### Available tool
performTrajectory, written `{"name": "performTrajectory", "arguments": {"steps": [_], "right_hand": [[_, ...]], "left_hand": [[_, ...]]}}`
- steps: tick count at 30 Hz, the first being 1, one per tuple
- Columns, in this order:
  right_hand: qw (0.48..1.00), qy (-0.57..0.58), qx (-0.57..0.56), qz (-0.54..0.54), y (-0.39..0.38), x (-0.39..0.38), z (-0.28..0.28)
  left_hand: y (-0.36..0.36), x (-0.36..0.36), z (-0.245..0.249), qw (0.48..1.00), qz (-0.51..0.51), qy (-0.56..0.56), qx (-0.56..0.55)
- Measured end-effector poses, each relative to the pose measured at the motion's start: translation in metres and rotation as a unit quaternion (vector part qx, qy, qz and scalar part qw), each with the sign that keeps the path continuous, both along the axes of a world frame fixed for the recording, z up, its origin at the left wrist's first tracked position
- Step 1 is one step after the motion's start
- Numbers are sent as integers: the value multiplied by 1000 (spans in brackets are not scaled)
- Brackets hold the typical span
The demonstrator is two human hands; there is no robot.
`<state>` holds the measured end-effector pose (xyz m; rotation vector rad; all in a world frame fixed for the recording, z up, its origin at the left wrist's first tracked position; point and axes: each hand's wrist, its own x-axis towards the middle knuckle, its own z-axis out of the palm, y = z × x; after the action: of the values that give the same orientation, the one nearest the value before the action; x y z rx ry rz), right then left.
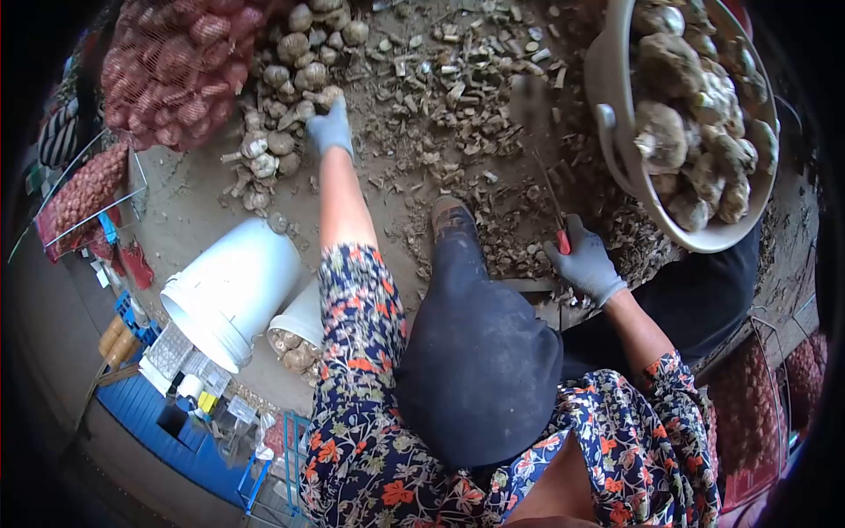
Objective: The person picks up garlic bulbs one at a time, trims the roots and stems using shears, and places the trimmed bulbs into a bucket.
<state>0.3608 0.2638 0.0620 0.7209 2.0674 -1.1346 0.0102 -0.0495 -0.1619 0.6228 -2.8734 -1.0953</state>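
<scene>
While left hand touches bulb (garlic, probably), right hand holds knife.

Grey gloves on left hand and right hand, navy floral short sleeves, dark trousers

Reaching way out front with left arm, elbow pretty much straight, forearm bare past flowery sleeve. Grey-gloved left hand at far end, palm down, fingers bent under, grip hard to call tbh. Holding right arm much closer in, elbow bent, forearm bare too. Grey-gloved right hand low beside raised knee, fingers clamped shut, knuckles up toward camera.
</scene>
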Motion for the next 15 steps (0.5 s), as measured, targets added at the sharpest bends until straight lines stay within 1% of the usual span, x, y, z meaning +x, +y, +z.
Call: {"name": "performTrajectory", "arguments": {"steps": [1, 3, 4, 5, 7, 8, 9, 10, 11, 12, 13, 14, 15], "right_hand": [[1000, -1, -3, 6, -4, -4, -1], [1000, 5, 2, 16, -17, -12, -5], [999, 13, 2, 33, -22, -18, -8], [999, 23, 2, 48, -28, -25, -11], [998, 40, 5, 42, -38, -40, -20], [997, 54, 2, 48, -41, -50, -24], [996, 68, 1, 54, -43, -59, -27], [997, 63, -3, 43, -44, -70, -25], [998, 57, -1, 39, -44, -79, -24], [996, 82, 17, 44, -45, -86, -23], [992, 110, 35, 51, -46, -91, -23], [992, 109, 37, 52, -46, -96, -25], [986, 155, 27, 61, -46, -99, -26]], "left_hand": [[4, -7, 2, 999, -3, -18, 50], [43, -13, 52, 980, 75, -161, 89], [37, -28, 30, 989, 46, -130, -59], [26, -29, 10, 988, 48, -134, -57], [26, -25, 15, 990, -99, -96, 21], [52, -2, 74, 979, -171, -108, 17], [61, 15, 93, 979, -173, -108, 18], [66, 29, 101, 969, -219, -59, 102], [67, 43, 107, 947, -262, -12, 185], [65, 56, 113, 946, -262, -21, 188], [64, 65, 123, 939, -323, -23, 116], [64, 70, 133, 924, -380, -17, 43], [68, 76, 150, 924, -380, -17, 45]]}}
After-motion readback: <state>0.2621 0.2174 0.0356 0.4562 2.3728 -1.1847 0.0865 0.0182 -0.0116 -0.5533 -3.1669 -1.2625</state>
